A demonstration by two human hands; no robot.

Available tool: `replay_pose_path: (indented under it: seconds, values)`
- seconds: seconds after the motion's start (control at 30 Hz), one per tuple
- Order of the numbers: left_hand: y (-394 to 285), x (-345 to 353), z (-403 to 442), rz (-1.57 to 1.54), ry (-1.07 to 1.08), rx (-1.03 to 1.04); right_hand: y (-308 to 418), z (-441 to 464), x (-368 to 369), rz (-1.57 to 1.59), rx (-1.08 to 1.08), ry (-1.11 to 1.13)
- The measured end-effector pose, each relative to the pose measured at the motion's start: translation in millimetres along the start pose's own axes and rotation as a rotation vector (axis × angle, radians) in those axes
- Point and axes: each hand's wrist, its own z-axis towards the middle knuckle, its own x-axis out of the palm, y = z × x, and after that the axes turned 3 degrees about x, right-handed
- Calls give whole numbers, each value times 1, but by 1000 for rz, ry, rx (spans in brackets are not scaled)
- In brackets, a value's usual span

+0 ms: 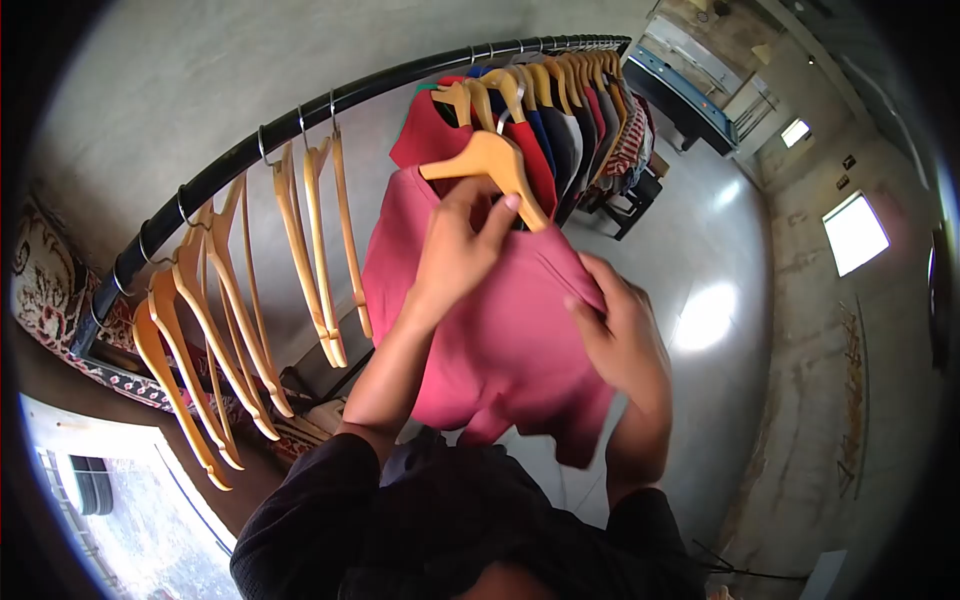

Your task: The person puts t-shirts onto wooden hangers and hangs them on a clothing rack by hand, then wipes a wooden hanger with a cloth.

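A pink shirt (pixel 500 310) hangs in front of me on a wooden hanger (pixel 485 158), whose arms go into its neckline. My left hand (pixel 460 250) is closed at the neckline, its thumb and fingers pinching the hanger just below its middle. On the shirt's right shoulder, my right hand (pixel 625 335) is closed with cloth between thumb and fingers; it is slightly blurred. The fabric's lower edge hangs loose and bunched. Just behind it is a red shirt (pixel 430 135) on the rail.
A black clothes rail (pixel 370 88) curves across the view. Bare wooden hangers (pixel 320 250) hang at its left, several clothes (pixel 570 130) at its right. Farther back stand a pool table (pixel 690 100) and a small black stand (pixel 635 200). Patterned fabric (pixel 60 280) lies at left.
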Motion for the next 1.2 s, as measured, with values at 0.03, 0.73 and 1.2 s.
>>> replay_pose_path:
  seconds: [0.03,0.73,1.2]
  values:
    - [9,0,9,64,-21,33,-5,14,9,-24,-26,-20]
    - [97,3,19,208,72,79,-54,142,128,-82,26,21]
    - [129,12,-63,135,33,-144,19,78,125,-339,-127,79]
